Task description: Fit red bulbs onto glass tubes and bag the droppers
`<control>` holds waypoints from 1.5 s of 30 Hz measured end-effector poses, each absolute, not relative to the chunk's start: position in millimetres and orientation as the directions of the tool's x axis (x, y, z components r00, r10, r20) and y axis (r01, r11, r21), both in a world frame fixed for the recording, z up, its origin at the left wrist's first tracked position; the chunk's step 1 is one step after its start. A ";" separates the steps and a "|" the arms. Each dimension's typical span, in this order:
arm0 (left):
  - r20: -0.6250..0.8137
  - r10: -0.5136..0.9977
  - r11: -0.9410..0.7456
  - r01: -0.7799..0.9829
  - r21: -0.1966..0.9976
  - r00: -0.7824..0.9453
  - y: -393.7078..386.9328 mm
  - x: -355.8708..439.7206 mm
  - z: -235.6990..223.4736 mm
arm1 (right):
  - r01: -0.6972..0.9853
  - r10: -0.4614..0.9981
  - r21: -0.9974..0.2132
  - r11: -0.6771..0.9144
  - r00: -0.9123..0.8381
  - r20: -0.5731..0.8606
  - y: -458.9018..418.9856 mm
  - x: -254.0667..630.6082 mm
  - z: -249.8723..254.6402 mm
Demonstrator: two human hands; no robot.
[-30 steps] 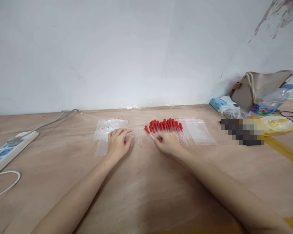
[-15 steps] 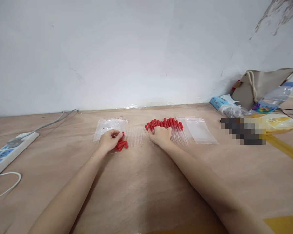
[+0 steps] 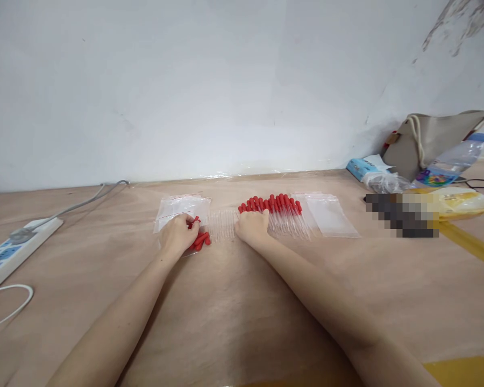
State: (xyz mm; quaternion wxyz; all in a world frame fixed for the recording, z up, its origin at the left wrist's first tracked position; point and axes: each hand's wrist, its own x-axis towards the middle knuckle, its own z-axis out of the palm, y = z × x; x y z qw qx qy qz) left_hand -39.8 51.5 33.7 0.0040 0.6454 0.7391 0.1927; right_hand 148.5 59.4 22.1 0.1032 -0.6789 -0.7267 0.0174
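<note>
My left hand (image 3: 177,234) is closed in a pinch on a red rubber dropper bulb (image 3: 196,219). Just below its fingers lies a small pile of loose red bulbs (image 3: 201,241) on clear plastic. To the right of the pile, a row of thin clear tubes (image 3: 221,224) rests on the table. My right hand (image 3: 252,227) is closed at the right end of that row; its fingertips are turned away, so what they grip is hidden. Droppers with red bulbs (image 3: 284,204) lie fanned out beyond and to the right of this hand, their clear stems pointing toward me.
Clear zip bags lie on both sides, a left stack (image 3: 181,204) and a right one (image 3: 331,215). A power strip (image 3: 28,247) is at far left. A tissue pack (image 3: 361,169), a plastic bottle (image 3: 454,161) and a beige bag (image 3: 443,137) stand at right, before the wall (image 3: 242,86).
My right hand has moved a little left, from the fanned droppers to the edge of the tube row. My left hand has shifted slightly left, still pinching a red bulb.
</note>
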 end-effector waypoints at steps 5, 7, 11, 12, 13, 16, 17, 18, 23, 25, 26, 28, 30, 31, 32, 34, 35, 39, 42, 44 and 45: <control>0.257 0.953 0.129 0.982 0.140 -0.162 47.3 -33.7 36.8 | 0.983 0.994 -0.173 0.064 -0.048 0.095 61.2 142.7 19.8; 0.260 0.953 0.141 0.987 0.075 -0.156 45.7 -31.9 38.6 | 0.981 0.993 -0.182 0.068 -0.050 0.104 58.4 143.6 21.1; 0.259 0.956 0.139 0.990 0.022 -0.140 43.6 -31.1 42.5 | 0.974 0.985 -0.201 0.106 -0.075 0.159 46.4 157.2 28.0; 0.259 0.957 0.125 0.992 0.032 -0.130 43.5 -31.3 43.4 | 0.965 0.979 -0.223 0.136 -0.096 0.181 42.5 163.4 29.5; 0.264 0.957 0.111 0.993 0.049 -0.120 43.3 -31.6 44.2 | 0.949 0.970 -0.260 0.182 -0.129 0.208 38.4 170.5 30.2; 0.321 0.941 0.070 0.991 0.118 -0.105 42.7 -31.3 46.9 | 0.833 0.916 -0.410 0.371 -0.255 0.310 26.3 195.1 26.9; 0.341 0.934 0.057 0.987 0.149 -0.106 42.1 -30.6 47.6 | 0.789 0.896 -0.448 0.420 -0.282 0.344 22.6 203.4 23.9; 0.355 0.929 0.044 0.983 0.180 -0.106 41.5 -29.7 48.1 | 0.751 0.876 -0.474 0.460 -0.299 0.378 19.3 211.1 20.0; 0.389 0.919 -0.014 0.983 0.184 -0.060 40.3 -28.2 46.4 | 0.683 0.811 -0.486 0.545 -0.282 0.513 11.3 236.3 -0.3; 0.418 0.908 -0.052 0.980 0.192 -0.034 40.9 -29.7 45.8 | 0.672 0.798 -0.494 0.552 -0.256 0.545 12.1 239.6 -3.7; 0.440 0.898 -0.089 0.973 0.215 -0.015 41.1 -30.0 45.5 | 0.663 0.792 -0.501 0.555 -0.239 0.561 12.9 240.2 -4.1; 0.490 0.871 -0.204 0.942 0.268 0.049 40.0 -27.8 44.1 | 0.647 0.779 -0.519 0.559 -0.194 0.596 14.4 240.0 -3.0; 0.539 0.831 -0.339 0.893 0.296 0.137 35.9 -20.6 39.5 | 0.629 0.775 -0.541 0.558 -0.163 0.610 14.3 238.6 -1.6; 0.556 0.811 -0.396 0.869 0.296 0.180 32.5 -15.4 35.7 | 0.621 0.778 -0.552 0.557 -0.158 0.608 13.5 237.5 -1.5; 0.573 0.791 -0.437 0.853 0.284 0.215 28.4 -9.4 31.0 | 0.617 0.781 -0.555 0.558 -0.166 0.602 12.1 236.4 -1.8; 0.581 0.764 -0.491 0.837 0.240 0.281 18.9 2.9 20.9 | 0.618 0.776 -0.534 0.577 -0.211 0.594 8.4 233.8 -3.9; 0.574 0.757 -0.514 0.827 0.229 0.312 14.1 8.4 16.3 | 0.621 0.769 -0.515 0.591 -0.240 0.593 6.4 232.4 -5.2; 0.562 0.746 -0.562 0.791 0.243 0.357 1.9 20.9 7.1 | 0.608 0.743 -0.471 0.639 -0.330 0.582 0.3 228.1 -9.3; 0.565 0.749 -0.566 0.777 0.275 0.346 1.6 21.5 6.5 | 0.599 0.739 -0.469 0.649 -0.349 0.576 -1.7 226.3 -9.3; 0.571 0.753 -0.562 0.770 0.301 0.327 3.4 20.2 6.1 | 0.600 0.737 -0.463 0.652 -0.358 0.574 -2.3 225.8 -8.6; 0.575 0.753 -0.564 0.765 0.312 0.321 4.2 19.6 5.7 | 0.600 0.735 -0.459 0.655 -0.364 0.573 -2.5 225.8 -8.2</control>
